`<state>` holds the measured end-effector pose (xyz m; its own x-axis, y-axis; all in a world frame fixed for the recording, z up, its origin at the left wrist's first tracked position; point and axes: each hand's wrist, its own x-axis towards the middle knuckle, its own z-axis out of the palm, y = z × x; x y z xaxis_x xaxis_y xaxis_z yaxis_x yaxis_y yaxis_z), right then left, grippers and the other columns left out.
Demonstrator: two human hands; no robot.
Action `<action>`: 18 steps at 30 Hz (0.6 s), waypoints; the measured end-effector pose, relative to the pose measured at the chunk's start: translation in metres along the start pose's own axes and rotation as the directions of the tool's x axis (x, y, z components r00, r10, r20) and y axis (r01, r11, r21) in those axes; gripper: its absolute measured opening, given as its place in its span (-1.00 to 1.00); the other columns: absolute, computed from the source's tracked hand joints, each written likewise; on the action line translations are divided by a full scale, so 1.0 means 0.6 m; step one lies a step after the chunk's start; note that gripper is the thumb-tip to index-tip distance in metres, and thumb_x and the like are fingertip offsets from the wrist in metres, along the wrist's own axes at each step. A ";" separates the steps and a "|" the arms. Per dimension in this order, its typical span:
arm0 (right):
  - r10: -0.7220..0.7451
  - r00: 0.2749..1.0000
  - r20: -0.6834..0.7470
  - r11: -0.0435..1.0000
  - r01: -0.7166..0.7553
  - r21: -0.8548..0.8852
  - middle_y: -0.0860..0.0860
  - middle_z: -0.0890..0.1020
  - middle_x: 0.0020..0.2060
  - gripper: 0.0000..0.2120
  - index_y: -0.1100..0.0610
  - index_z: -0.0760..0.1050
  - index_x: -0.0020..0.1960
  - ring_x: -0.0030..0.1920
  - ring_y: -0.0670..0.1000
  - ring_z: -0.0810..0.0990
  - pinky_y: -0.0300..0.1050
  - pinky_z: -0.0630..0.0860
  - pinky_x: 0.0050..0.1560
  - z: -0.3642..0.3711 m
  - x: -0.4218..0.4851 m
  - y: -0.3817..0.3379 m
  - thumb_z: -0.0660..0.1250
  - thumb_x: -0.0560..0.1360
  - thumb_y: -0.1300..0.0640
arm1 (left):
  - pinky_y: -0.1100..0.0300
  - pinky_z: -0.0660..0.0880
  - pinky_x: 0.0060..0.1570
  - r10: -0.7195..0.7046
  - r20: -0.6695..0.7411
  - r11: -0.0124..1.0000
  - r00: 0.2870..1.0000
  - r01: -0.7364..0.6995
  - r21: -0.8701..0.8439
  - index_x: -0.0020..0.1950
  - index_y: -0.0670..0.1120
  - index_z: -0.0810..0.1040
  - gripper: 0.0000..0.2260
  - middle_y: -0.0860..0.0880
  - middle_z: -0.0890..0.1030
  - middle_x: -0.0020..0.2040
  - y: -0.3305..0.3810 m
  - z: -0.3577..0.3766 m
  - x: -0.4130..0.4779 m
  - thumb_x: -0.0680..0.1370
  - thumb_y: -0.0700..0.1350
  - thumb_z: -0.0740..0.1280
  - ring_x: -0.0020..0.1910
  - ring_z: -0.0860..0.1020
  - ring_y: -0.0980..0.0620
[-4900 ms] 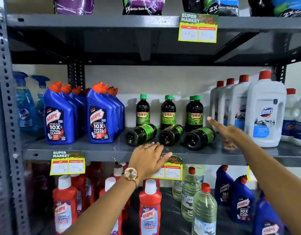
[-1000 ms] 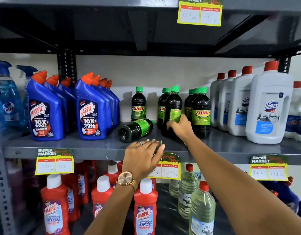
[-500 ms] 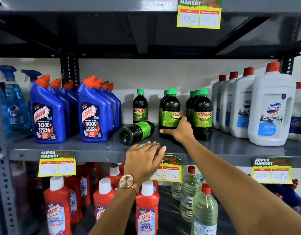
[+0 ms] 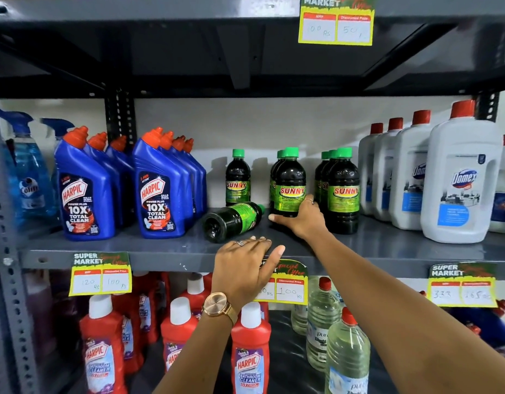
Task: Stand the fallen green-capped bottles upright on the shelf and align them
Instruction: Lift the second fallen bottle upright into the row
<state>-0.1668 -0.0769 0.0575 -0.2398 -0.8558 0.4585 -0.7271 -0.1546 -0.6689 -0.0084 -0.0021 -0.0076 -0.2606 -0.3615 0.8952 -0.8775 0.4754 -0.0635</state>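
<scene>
Now down to one fallen Sunny bottle from three a few seconds back; lies on its side on the shelf, base toward the camera, green cap pointing back right, just left of the middle row. Right hand low at the base of the front middle Sunny bottle, upright since a second ago, label now turned forward; fingers cupped round its lower side, nudging it square. Left hand flat on the shelf edge, fingers together, holding nothing. Right-hand row upright, lined up. Left to do, probably: last bottle raised in front of the lone back-left one.
</scene>
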 end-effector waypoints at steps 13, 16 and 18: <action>0.035 0.994 0.106 0.985 -0.052 0.165 0.21 0.53 0.27 -0.18 0.28 0.31 0.35 0.28 0.20 0.51 0.03 0.47 0.27 -0.010 0.004 0.011 0.61 0.26 0.02 | 0.18 0.55 -0.06 0.058 0.053 0.998 0.997 -0.058 -0.002 0.03 -0.04 0.68 -0.46 0.02 0.72 -0.01 -0.008 -0.003 -0.003 0.61 0.21 -0.03 0.00 0.67 0.09; 0.105 0.991 0.085 0.975 -0.119 0.189 0.20 0.57 0.20 -0.22 0.29 0.38 0.29 0.21 0.21 0.55 0.01 0.52 0.15 -0.021 -0.010 0.005 0.59 0.26 -0.09 | 0.16 0.52 0.10 0.137 0.060 0.986 0.989 -0.131 -0.099 0.17 -0.05 0.63 -0.51 0.02 0.67 0.14 -0.024 -0.017 -0.011 0.61 0.19 0.02 0.14 0.61 0.09; 0.053 0.996 -0.075 0.998 -0.050 0.035 0.20 0.56 0.15 -0.33 0.29 0.41 0.22 0.15 0.24 0.57 0.03 0.51 0.04 -0.031 -0.031 -0.001 0.51 0.33 -0.12 | 0.15 0.52 0.12 0.136 -0.004 0.978 0.991 -0.135 -0.161 0.22 -0.08 0.58 -0.55 -0.01 0.63 0.18 -0.044 -0.035 -0.030 0.61 0.16 0.07 0.16 0.58 0.07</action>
<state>-0.1738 -0.0520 0.0604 -0.3253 -0.8233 0.4651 -0.6913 -0.1285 -0.7111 0.0280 0.0086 -0.0128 -0.3759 -0.2903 0.8800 -0.7577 0.6430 -0.1116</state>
